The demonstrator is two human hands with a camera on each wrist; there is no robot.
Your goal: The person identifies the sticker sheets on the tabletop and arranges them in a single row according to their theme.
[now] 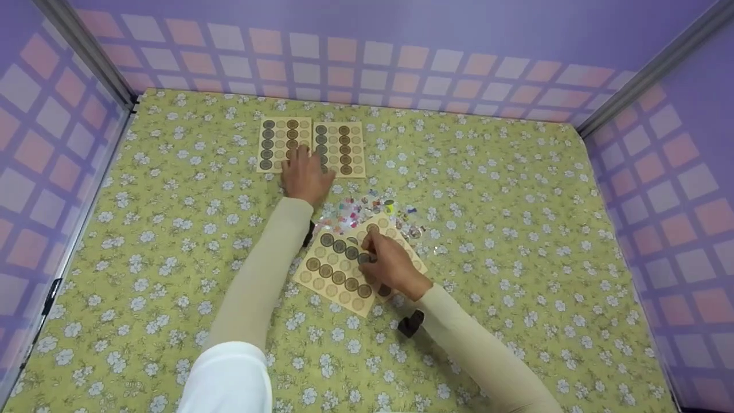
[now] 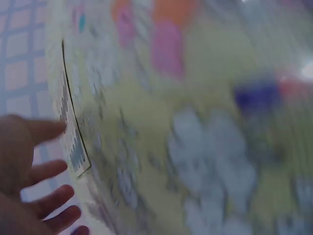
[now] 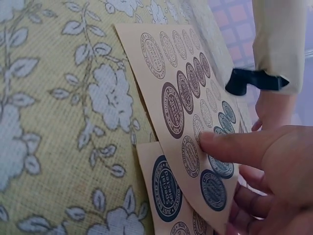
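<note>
My right hand (image 1: 393, 264) pinches the edge of a tan sticker sheet (image 1: 332, 275) printed with rows of round seals; in the right wrist view the thumb lies on its face and the other fingers are behind it. This sheet overlaps a second sticker sheet (image 3: 166, 188) underneath. My left hand (image 1: 307, 175) reaches over two similar sheets lying side by side farther back, the left sheet (image 1: 281, 143) and the right sheet (image 1: 354, 149). Its fingers are spread in the left wrist view, with a sheet (image 2: 73, 127) just beyond them.
Small colourful pieces (image 1: 352, 212) lie scattered between the near and far sheets, partly behind the upper near sheet. A flowered cloth (image 1: 516, 258) covers the table. Purple checked panels (image 1: 459, 74) stand along the back and both sides.
</note>
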